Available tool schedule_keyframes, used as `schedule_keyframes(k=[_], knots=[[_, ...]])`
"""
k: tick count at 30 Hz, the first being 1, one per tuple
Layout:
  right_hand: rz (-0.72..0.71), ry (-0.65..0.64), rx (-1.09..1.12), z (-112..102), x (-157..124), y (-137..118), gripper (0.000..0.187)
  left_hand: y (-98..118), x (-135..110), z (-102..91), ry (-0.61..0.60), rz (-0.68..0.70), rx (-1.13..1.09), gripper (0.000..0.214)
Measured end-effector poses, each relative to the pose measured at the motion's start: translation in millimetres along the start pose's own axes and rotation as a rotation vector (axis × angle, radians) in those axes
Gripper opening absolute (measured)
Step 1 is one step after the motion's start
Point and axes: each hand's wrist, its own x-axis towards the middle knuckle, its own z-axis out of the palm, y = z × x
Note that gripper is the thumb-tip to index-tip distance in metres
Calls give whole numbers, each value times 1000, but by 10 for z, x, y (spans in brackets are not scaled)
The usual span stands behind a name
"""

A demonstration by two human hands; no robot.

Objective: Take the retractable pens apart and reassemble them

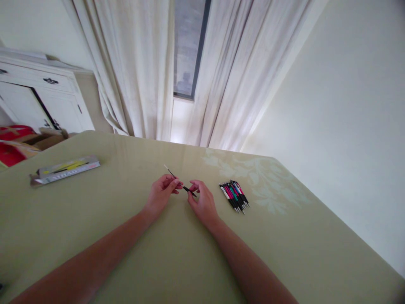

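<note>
Above the middle of the table, my left hand (162, 193) pinches a thin dark pen refill (170, 172). The refill's pale end sticks out up and to the left past the fingers. My right hand (203, 203) faces it from the right, with thumb and fingers closed around a short black pen part (190, 191) that points down to the right. The two pieces lie nearly in line; whether they are joined I cannot tell, as fingers cover part of them. Right of my right hand, a bundle of pens (234, 196) in black, white, pink, teal and blue lies on the table.
An open long box (68, 169) with yellow and black slim items rests at the table's left. The pale green table (152, 261) carries a white leaf pattern at right. Beyond are curtains (136, 67), a white cabinet (63, 99) and a wall at right.
</note>
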Motion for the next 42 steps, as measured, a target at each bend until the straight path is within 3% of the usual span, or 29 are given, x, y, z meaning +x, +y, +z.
schedule_keyframes(k=[8,16,24,30,42], knots=[[-58,67,49,-21,-22,1,39,-1,13,8,7,15,-6,44],[-125,82,86,-37,-13,-15,36,8,-2,-7,-75,-24,-28,40],[-130,60,97,-30,-24,-14,34,-39,15,-37,-72,23,-37,34],[-128,82,102,-45,-20,-35,32,-27,-2,-35,-91,6,-50,43],[-106,90,132,-54,-5,-61,26,-14,8,-34,-101,-27,-66,29]])
